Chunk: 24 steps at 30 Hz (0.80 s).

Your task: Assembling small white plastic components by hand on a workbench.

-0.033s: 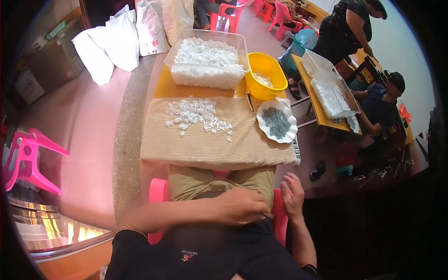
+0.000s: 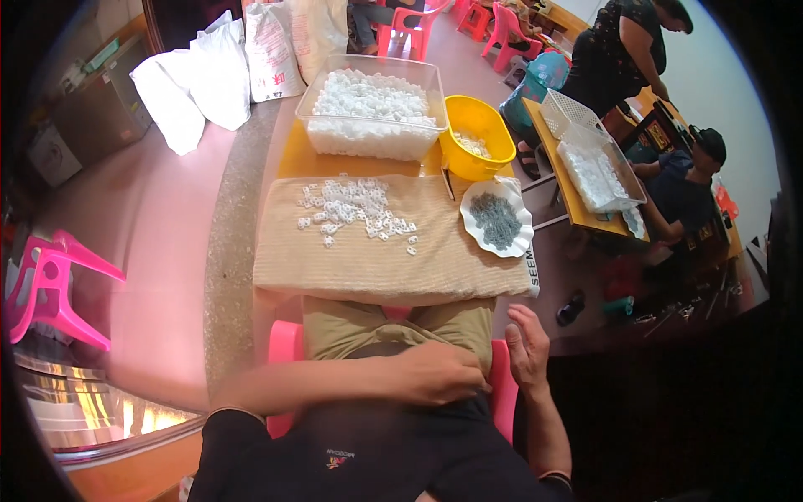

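Note:
My left hand lies across my lap by my right hip, its fingers curled in against the dark shirt. What those fingers hold, if anything, is hidden. Beside the pink chair I sit on, my right hand is raised with fingers apart and nothing in it. In front of both hands, a tan towel covers the near part of the table. On it several small white plastic pieces with holes lie in a loose pile. A white scalloped dish holds a heap of small grey metal pieces.
Behind the towel stand a clear tub of white pieces and a yellow basin. White sacks lean at the back left. A pink stool is at the left. Two people work at another table on the right.
My right hand has shifted very slightly up and to the right. Nothing on the table has moved.

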{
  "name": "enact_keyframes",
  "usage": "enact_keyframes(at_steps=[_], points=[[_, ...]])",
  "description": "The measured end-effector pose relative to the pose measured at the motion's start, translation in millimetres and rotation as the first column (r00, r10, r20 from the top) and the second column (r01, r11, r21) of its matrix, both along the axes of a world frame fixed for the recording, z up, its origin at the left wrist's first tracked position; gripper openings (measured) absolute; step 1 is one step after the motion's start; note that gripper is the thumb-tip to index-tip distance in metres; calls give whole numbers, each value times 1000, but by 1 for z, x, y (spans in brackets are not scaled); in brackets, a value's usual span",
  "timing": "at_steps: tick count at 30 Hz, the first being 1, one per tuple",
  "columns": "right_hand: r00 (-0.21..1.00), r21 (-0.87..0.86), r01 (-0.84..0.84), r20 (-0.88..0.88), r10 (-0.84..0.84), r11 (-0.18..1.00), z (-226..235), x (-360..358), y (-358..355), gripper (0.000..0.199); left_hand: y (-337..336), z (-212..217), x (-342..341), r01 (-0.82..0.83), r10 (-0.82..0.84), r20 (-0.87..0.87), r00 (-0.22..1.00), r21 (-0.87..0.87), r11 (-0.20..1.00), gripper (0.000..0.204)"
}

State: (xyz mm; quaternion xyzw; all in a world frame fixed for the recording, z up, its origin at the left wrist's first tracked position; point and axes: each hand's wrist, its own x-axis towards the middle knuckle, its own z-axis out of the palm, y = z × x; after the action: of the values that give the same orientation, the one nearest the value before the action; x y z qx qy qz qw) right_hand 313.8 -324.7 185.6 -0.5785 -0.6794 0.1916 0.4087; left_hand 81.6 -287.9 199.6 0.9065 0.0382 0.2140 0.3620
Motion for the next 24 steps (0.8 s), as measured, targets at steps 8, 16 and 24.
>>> enact_keyframes(at_steps=[8, 16, 24], points=[[391, -415, -842, -29, 920, 344, 90, -111, 16, 82, -9, 21, 50, 95, -84, -137, 987, 73, 993, 24], [66, -358, -934, -198, 978, -10, 111, -189, 47, 73, -17, 19, 81, 90, -74, -171, 982, 89, 992, 23], [-36, -390, -904, -333, 942, -172, 79, -199, 47, 72, -20, -9, 98, 133, -123, -172, 977, 45, 990, 23]])
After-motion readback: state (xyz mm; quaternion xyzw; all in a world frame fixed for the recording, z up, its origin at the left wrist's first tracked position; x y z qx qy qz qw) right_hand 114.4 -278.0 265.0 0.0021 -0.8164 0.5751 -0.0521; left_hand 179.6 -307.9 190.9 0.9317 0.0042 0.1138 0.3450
